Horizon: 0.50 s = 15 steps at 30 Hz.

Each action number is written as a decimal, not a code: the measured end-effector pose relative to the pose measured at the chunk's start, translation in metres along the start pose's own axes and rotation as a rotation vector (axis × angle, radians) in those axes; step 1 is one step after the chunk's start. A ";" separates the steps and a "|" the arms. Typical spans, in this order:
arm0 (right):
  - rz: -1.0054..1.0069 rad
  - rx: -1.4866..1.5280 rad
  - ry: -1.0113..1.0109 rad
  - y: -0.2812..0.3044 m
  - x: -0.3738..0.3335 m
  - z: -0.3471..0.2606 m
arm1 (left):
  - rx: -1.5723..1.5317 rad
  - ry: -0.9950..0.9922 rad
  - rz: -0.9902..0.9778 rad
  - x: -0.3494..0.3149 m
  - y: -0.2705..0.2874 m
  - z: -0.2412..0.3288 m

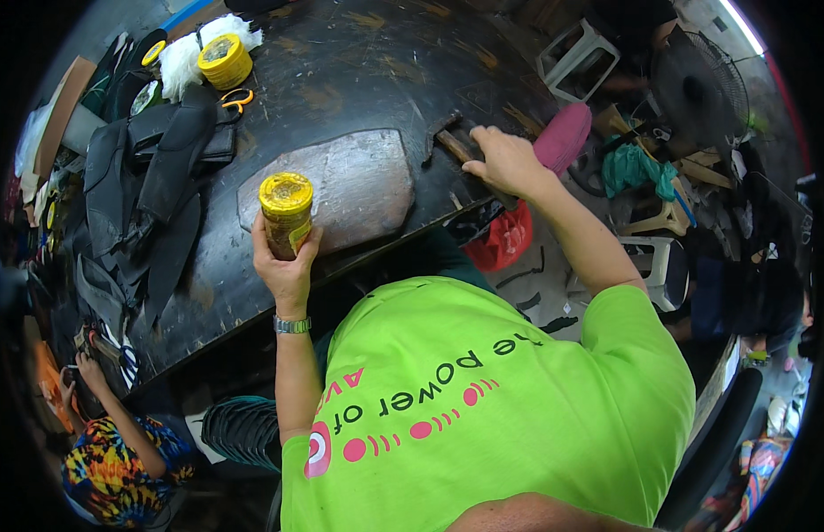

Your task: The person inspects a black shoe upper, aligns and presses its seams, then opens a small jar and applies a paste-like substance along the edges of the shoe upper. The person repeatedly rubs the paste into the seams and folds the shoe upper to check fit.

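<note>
My left hand (286,262) is closed around a jar (288,197) with a yellow, smudged lid. It holds the jar upright at the near left edge of a worn slab (359,186) on the dark table. To the right, my right hand (505,161) is at a hammer (454,146) with a wooden handle. Its thumb lies by the handle and its other fingers stretch away from the thumb, apart. Part of the handle is hidden under the hand. Close to my right wrist is a pink shoe-shaped piece (564,139).
Black shoe parts (177,151) pile up on the table's left. Behind them are orange-handled scissors (238,100), a yellow tub (225,62) and white fluffy material (180,66). A red bag (505,238) hangs below the table edge. Another person (124,461) works at lower left.
</note>
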State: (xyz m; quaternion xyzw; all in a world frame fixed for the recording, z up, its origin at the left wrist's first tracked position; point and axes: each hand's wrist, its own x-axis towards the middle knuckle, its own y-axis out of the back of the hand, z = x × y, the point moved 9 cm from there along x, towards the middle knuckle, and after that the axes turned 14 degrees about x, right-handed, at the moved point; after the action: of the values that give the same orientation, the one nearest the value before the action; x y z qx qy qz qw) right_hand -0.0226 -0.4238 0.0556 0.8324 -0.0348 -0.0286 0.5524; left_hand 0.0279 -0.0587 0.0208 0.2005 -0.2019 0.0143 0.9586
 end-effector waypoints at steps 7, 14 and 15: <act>0.028 0.080 0.130 -0.004 0.020 0.023 | -0.133 0.068 0.038 -0.001 0.003 -0.007; -0.070 -0.049 0.289 -0.005 0.074 -0.012 | 0.088 0.028 -0.030 0.010 -0.001 0.015; -0.021 -0.045 0.327 0.000 0.073 -0.028 | 0.147 -0.036 -0.021 0.012 0.001 0.027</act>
State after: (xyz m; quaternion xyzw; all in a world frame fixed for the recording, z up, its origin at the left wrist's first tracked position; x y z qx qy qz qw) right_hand 0.0522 -0.4049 0.0658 0.8136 0.0650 0.1008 0.5689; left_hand 0.0287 -0.0691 0.0481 0.2726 -0.2152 0.0152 0.9376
